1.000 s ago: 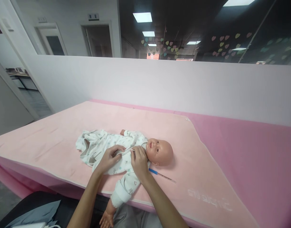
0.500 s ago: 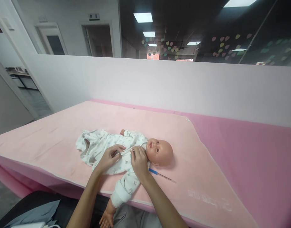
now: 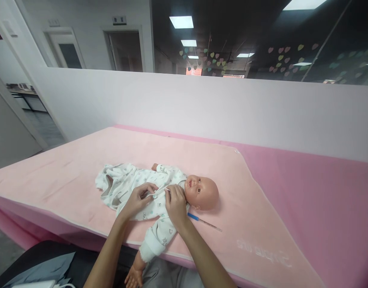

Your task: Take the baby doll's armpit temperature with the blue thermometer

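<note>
A baby doll (image 3: 202, 193) lies on its back with its head to the right, dressed in a white patterned romper (image 3: 127, 180). My left hand (image 3: 139, 198) pinches the romper's front edge at the chest. Close to the doll's neck, my right hand (image 3: 175, 202) grips the same edge with bent fingers. A small round snap (image 3: 155, 196) shows on the cloth between my hands. One doll arm reaches toward me, its hand (image 3: 135, 276) hanging past the table's edge. The romper's leg end lies crumpled and looks flat at the left.
Right of my right wrist lies a thin stick with a blue handle (image 3: 193, 217). A pale pink mat (image 3: 73, 160) covers the table over a darker pink cloth (image 3: 331, 192). Behind rises a white half wall (image 3: 184, 104) with dark glass above.
Both hands stay nearly in place on the romper's front. The snap beside my left fingertips shows more clearly now. The doll has not moved.
</note>
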Demonstrator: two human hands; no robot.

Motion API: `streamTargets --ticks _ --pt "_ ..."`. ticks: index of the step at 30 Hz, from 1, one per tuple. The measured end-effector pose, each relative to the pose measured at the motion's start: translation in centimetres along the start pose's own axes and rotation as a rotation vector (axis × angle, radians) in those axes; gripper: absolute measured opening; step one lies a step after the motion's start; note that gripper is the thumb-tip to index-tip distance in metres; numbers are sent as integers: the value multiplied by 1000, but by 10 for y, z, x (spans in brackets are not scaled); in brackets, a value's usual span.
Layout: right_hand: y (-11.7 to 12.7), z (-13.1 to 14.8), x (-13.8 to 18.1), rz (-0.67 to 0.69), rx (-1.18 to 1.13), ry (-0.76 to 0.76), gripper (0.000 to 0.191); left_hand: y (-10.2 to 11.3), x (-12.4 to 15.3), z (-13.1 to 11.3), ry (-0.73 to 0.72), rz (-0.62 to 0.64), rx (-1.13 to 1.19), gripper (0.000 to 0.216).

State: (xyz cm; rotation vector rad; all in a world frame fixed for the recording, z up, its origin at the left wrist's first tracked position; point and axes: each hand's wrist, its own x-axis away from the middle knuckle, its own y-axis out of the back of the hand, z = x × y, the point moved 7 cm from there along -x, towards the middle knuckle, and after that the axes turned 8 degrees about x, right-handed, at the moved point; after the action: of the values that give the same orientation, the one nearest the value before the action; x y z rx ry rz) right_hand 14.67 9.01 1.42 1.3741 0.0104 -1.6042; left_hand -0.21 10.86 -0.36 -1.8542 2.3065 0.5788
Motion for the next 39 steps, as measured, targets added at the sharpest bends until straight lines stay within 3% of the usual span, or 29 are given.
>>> streamTargets --ticks 10,13,17,20,23,28,35,39 --pt "1 -1 2 -13 28 -4 19 -7 1 -19 -98 21 -220 11" --pt "4 1 0 -27 52 15 22 -1 6 -20 -104 8 -306 18" --pt "8 20 0 -52 136 122 33 18 19 -14 -121 -102 -416 28" --pt "1 38 3 -12 142 215 23 31 28 -4 -103 -203 -388 33" --pt "-4 41 5 -12 123 171 13 36 31 2 -99 -249 -334 33" --pt "-3 33 6 -65 85 69 12 33 34 2 -119 -237 -247 30" --pt "-4 34 5 -49 115 96 9 38 41 11 -82 -280 -84 29" --pt "-4 36 6 -44 135 113 8 37 42 7 -101 -304 -132 29"
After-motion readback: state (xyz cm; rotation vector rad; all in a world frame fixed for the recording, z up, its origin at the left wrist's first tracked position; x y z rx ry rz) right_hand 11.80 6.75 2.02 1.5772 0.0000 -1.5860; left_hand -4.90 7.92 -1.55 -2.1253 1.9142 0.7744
